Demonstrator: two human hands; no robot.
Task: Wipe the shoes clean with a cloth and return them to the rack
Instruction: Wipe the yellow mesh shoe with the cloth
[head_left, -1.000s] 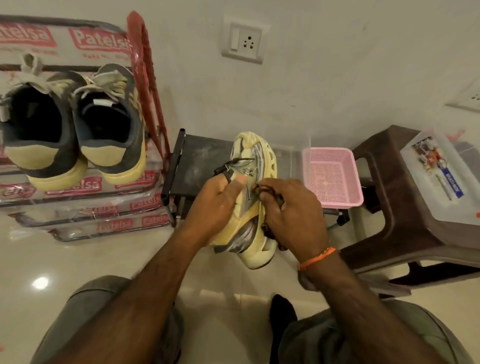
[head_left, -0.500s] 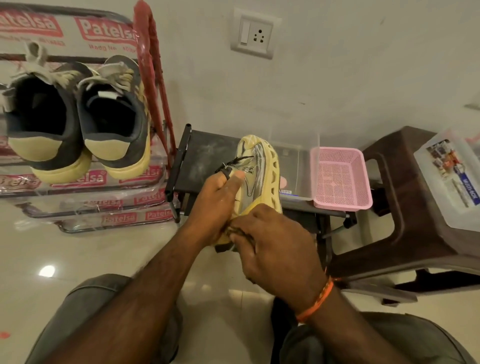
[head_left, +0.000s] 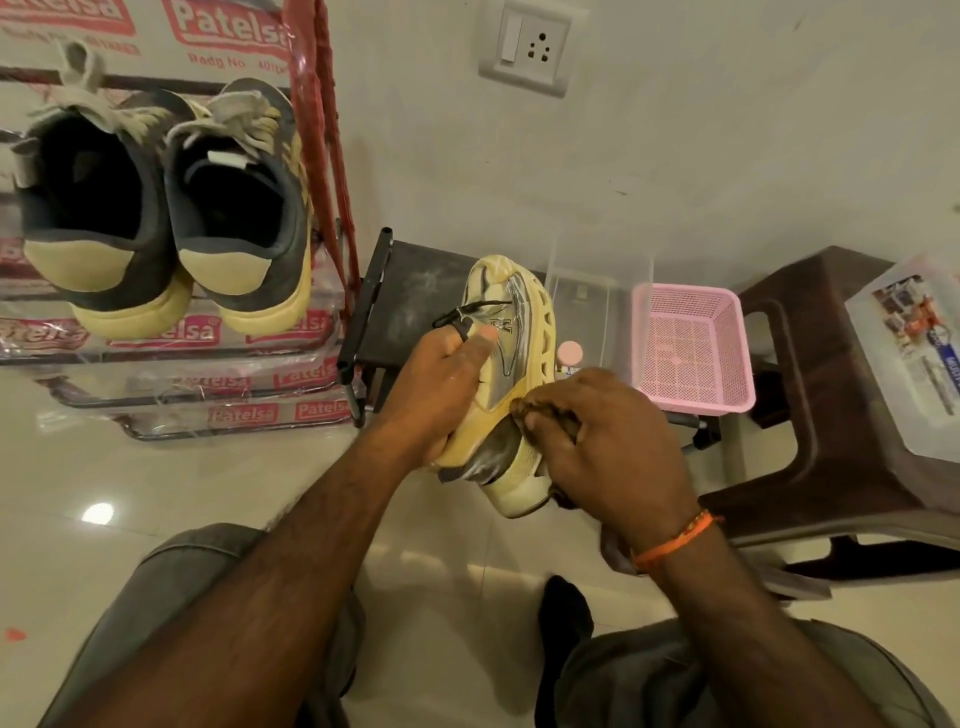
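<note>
step: wiping | I am gripping the cream-and-silver chunky-soled sneaker (head_left: 511, 374) mid-air in my left hand (head_left: 441, 384), beside the rack | my right hand (head_left: 608, 441) is pinching a dark cloth (head_left: 545, 415) against its side | next: judging more rubbing, then shelving on the red-framed shoe rack (head_left: 322, 156).

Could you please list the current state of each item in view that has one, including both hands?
Left hand: grips the yellow shoe.
Right hand: holds the cloth against the shoe's side.
Yellow shoe: held in the air, off the rack.
Cloth: bunched under the fingers.
Dark pair of shoes: on the rack, heels outward.
Pink basket: upright, empty.
</note>
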